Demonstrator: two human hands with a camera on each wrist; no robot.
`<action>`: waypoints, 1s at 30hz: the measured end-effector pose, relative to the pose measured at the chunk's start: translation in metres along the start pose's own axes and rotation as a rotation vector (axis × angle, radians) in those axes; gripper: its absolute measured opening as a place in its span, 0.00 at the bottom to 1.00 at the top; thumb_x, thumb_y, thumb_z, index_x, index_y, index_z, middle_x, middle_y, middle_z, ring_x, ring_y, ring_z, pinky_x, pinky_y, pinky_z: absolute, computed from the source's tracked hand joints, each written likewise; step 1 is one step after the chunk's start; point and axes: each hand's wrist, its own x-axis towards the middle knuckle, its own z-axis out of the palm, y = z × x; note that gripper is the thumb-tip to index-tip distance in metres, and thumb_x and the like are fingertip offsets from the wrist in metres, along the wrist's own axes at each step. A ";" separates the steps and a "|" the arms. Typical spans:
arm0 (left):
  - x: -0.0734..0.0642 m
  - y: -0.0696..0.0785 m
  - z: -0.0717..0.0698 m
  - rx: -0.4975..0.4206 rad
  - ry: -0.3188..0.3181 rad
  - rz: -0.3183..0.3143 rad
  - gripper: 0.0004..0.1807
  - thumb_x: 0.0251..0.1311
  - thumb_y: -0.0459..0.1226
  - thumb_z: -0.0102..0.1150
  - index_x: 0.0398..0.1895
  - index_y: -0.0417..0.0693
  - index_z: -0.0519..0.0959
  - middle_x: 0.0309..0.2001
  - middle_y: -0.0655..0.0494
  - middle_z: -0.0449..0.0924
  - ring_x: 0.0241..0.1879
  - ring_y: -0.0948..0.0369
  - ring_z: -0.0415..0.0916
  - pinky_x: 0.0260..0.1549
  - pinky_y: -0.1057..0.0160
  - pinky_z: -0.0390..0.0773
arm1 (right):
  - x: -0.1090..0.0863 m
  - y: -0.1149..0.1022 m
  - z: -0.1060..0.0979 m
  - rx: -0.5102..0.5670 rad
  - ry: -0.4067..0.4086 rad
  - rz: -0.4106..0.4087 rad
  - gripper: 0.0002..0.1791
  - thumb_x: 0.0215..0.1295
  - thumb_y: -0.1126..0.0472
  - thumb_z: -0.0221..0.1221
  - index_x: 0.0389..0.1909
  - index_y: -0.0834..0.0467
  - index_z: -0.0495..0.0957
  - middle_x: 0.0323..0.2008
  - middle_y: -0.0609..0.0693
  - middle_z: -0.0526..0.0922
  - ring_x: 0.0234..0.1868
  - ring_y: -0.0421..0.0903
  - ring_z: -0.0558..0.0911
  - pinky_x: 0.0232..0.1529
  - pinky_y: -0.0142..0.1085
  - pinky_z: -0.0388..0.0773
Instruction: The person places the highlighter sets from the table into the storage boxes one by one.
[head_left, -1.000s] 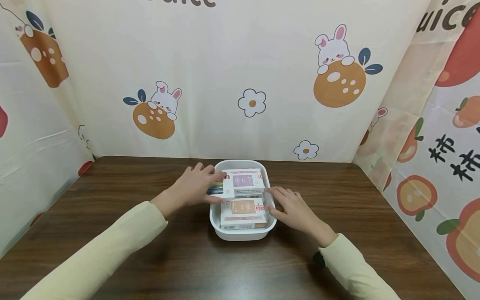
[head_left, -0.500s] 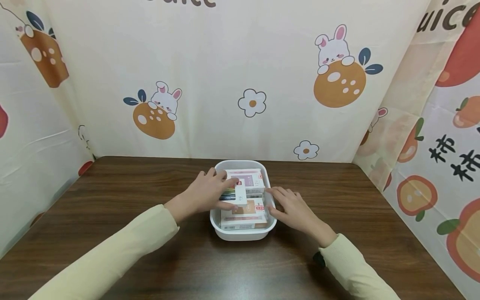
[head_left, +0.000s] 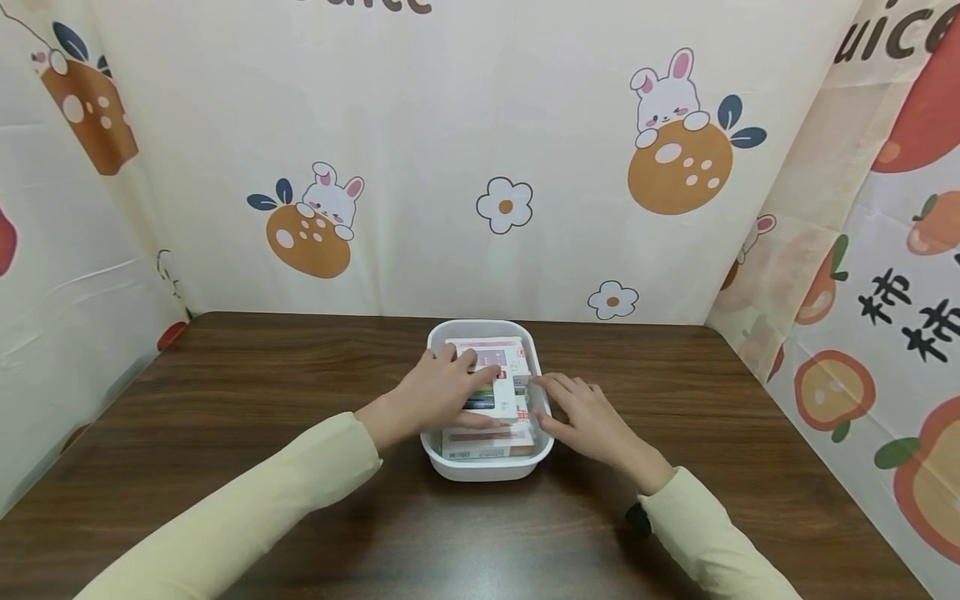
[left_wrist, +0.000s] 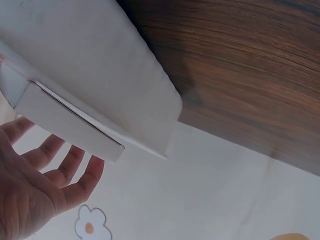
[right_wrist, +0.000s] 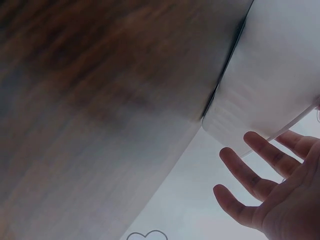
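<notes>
My left hand (head_left: 431, 396) grips a white flat box (head_left: 506, 398) with a multicoloured panel, thumb on the near side and fingers on the far side. That box is over the white plastic bin (head_left: 487, 473), overlapping two cartons inside it. Of these, the carton with the purple label (head_left: 491, 357) is at the back, the other carton (head_left: 487, 447) in front, its label now mostly covered. In the left wrist view the held box (left_wrist: 70, 122) shows edge-on beside the bin's wall (left_wrist: 100, 65). My right hand (head_left: 592, 421) rests at the bin's right rim, fingers spread loosely.
The bin stands on a dark brown wooden table (head_left: 247, 400), close to its back edge. A cream curtain (head_left: 420, 217) printed with rabbits and fruit hangs behind, and printed cloth also hangs at both sides.
My left hand has carried the multicoloured-panel box rightward and slightly nearer, from the bin's left side to over the middle of the cartons. The right hand and the bin have stayed put.
</notes>
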 end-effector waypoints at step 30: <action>0.005 0.023 0.028 0.026 0.007 -0.001 0.40 0.50 0.72 0.37 0.63 0.63 0.64 0.52 0.49 0.71 0.49 0.49 0.70 0.42 0.49 0.75 | 0.000 0.001 0.001 0.001 0.011 0.000 0.26 0.62 0.47 0.52 0.60 0.52 0.68 0.57 0.51 0.73 0.56 0.53 0.73 0.51 0.55 0.67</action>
